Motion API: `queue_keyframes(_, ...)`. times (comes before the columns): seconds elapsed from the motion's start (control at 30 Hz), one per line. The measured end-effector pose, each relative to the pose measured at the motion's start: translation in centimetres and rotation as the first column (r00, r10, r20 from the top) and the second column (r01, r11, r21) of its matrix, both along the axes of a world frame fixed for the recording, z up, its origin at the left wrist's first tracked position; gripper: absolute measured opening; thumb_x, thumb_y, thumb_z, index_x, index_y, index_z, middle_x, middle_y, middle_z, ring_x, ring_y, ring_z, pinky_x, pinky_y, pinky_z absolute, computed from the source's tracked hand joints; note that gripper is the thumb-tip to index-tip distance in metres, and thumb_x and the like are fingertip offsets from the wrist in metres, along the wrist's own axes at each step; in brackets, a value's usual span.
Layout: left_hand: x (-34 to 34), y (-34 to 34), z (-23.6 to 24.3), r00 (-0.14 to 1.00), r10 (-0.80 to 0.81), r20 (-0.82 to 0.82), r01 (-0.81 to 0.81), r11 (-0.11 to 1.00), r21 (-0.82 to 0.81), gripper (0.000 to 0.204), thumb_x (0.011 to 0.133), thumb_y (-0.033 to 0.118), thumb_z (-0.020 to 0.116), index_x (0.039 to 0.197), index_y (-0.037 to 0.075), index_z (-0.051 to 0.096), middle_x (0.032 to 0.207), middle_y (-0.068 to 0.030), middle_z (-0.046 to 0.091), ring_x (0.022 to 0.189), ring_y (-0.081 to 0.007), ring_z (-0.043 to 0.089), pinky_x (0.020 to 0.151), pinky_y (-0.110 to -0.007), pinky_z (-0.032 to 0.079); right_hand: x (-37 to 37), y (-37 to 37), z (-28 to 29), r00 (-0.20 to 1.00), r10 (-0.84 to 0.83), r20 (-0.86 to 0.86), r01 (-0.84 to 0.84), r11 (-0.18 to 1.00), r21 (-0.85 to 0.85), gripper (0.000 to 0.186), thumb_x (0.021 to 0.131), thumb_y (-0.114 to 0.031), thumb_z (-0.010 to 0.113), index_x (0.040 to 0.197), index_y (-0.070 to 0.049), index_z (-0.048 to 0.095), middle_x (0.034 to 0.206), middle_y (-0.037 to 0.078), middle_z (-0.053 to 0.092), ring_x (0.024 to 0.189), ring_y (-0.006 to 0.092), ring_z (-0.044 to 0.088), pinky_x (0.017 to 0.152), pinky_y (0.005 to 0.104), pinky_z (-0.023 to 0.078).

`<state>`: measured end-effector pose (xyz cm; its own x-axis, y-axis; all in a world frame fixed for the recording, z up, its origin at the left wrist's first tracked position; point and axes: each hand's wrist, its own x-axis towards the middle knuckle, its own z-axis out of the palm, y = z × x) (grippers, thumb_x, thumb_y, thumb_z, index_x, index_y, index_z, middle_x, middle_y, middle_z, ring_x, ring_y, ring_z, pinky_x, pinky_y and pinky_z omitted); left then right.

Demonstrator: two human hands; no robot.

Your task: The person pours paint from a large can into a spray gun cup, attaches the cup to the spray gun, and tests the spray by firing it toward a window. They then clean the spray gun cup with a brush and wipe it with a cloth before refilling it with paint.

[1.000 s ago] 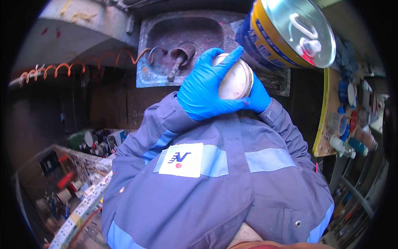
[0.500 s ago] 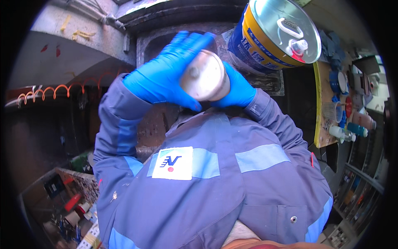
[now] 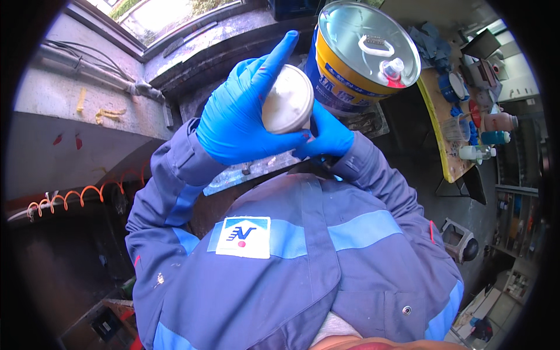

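Both of my hands, in blue gloves and grey-blue sleeves, are closed round a round white container (image 3: 286,100) with a pale top, held in front of my chest. My left hand (image 3: 236,111) grips it from the left, index finger raised along its far side and thumb across the near side. My right hand (image 3: 326,137) holds it from the right and below, partly hidden by it. Just beyond, at the upper right, stands a large blue and yellow pail (image 3: 347,76) with a silver lid, handle and spout. A stained metal sink (image 3: 221,184) lies behind my hands, mostly hidden.
A yellow-edged worktable (image 3: 443,160) on the right holds bottles (image 3: 496,137), cans and blue cloths (image 3: 431,49). An orange coiled hose (image 3: 81,195) hangs at the left below a ledge (image 3: 93,116). A window (image 3: 151,17) with pipes beside it is at the top.
My hands and the container have moved left and slightly up in the picture, and my left hand has shifted its grasp. The view has shifted, showing the window and moving the pail leftward.
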<state>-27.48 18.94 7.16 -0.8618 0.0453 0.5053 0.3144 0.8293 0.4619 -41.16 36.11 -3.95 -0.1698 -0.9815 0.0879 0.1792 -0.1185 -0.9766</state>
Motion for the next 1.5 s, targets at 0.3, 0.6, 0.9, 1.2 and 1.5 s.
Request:
queue_keyframes(0.3,-1.4,-3.9,7.2,0.953,-0.158,-0.259,0.143,0.987,-0.075,0.109,0.069,0.028,0.087,0.15,-0.003,0.02,0.127,-0.025,0.055,0.109,-0.035,0.062,0.094,-0.041,0.05,1.0,0.6,-1.6,0.99,0.029,0.139,-0.063,0.965,0.253,0.104,0.063,0.003,0.079,0.15,-0.007,0.024,0.14,0.014,0.044,0.124,0.0249,0.051,0.104,0.0415,0.042)
queue_keyframes(0.6,-5.8,-14.2,-0.2,0.955,-0.066,-0.29,0.286,0.471,0.835,0.077,0.09,0.022,0.071,0.149,-0.002,0.026,0.134,-0.0162,0.051,0.109,-0.0267,0.06,0.1,-0.032,0.046,1.5,-4.7,-2.3,0.933,-0.355,0.052,0.328,0.902,0.282,0.052,0.084,0.001,0.062,0.135,-0.006,0.052,0.1,0.003,0.054,0.062,0.0072,0.049,0.056,0.0225,0.042)
queue_keyframes(0.9,0.1,-19.9,-33.9,0.528,0.491,0.693,-0.217,0.867,-0.448,0.026,0.091,0.024,0.057,0.109,0.006,0.065,0.105,-0.0191,0.066,0.096,-0.0395,0.063,0.087,-0.048,0.05,1.4,-5.3,-0.1,0.978,-0.206,-0.017,0.197,0.905,0.378,0.038,0.087,-0.021,0.074,0.121,-0.009,0.064,0.101,0.003,0.067,0.073,0.009,0.06,0.056,0.0256,0.05)
queue_keyframes(1.2,1.6,-16.3,-29.4,0.307,0.627,0.717,-0.213,0.779,-0.59,0.042,0.092,0.042,0.058,0.095,0.003,0.072,0.093,-0.0198,0.069,0.091,-0.0353,0.066,0.084,-0.045,0.052,1.3,-4.4,2.1,0.947,-0.308,0.094,0.285,0.937,0.2,0.025,0.092,-0.013,0.064,0.116,-0.006,0.063,0.093,0.004,0.066,0.054,0.0124,0.056,0.05,0.0265,0.048)
queue_keyframes(1.5,5.7,-14.2,-20.9,0.695,0.432,0.575,-0.714,0.507,0.482,0.036,0.095,0.036,0.063,0.094,0.002,0.077,0.065,0.0034,0.057,0.055,-0.0082,0.043,0.053,-0.026,0.036,-1.8,-5.8,9.7,0.913,-0.397,-0.091,0.395,0.918,-0.04,0.027,0.089,-0.018,0.069,0.114,-0.009,0.065,0.073,0.007,0.064,0.058,0.0147,0.062,0.052,0.0269,0.05)
